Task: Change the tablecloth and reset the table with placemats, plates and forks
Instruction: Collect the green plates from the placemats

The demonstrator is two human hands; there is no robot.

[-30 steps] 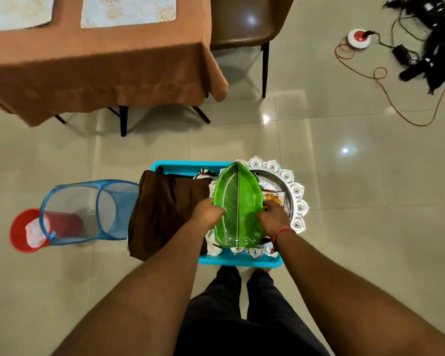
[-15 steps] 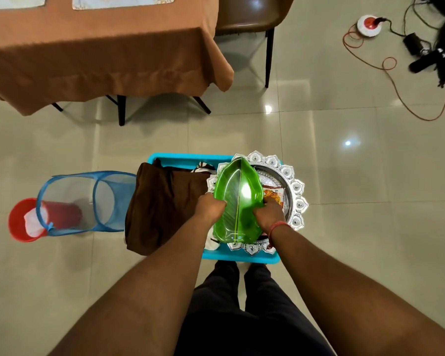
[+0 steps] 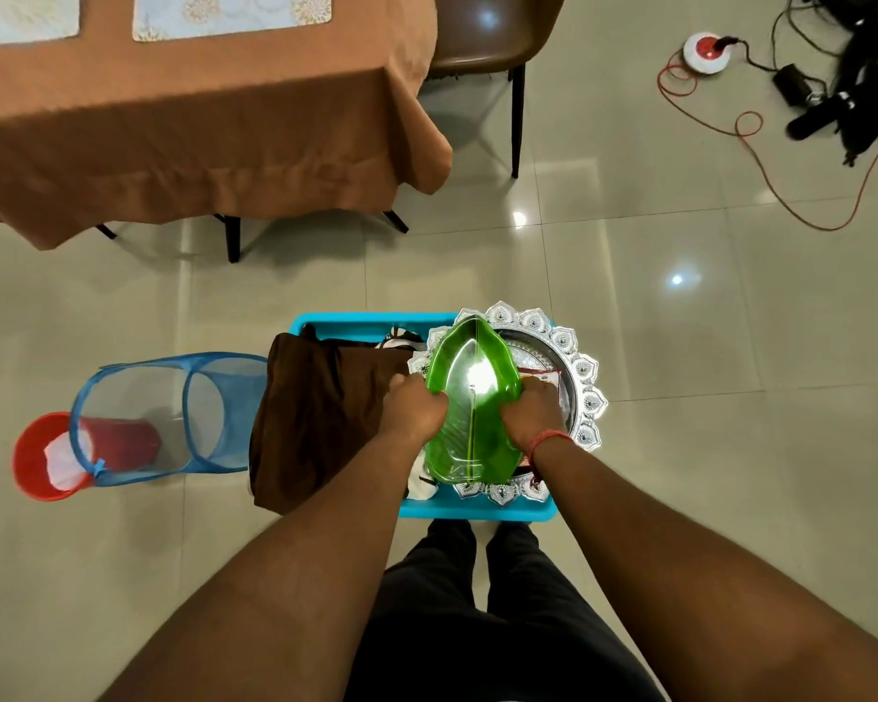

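Both my hands grip the green plate's edges, left hand (image 3: pixel 412 408), right hand (image 3: pixel 534 413), fingers curled round the plate (image 3: pixel 470 397). It sits over a silver tray (image 3: pixel 581 392) in the blue bin (image 3: pixel 356 324) on glossy floor tiles (image 3: pixel 680 448). Beyond the bin: tabletop under brown cloth (image 3: pixel 214 134), two placemats (image 3: pixel 231 12), chair (image 3: pixel 492 32). Mesh hamper (image 3: pixel 173 418) left of bin.

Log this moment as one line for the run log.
step: picking up plate | left hand: grips green leaf plate | right hand: grips same plate | plate: over blue bin | table: placemats laid
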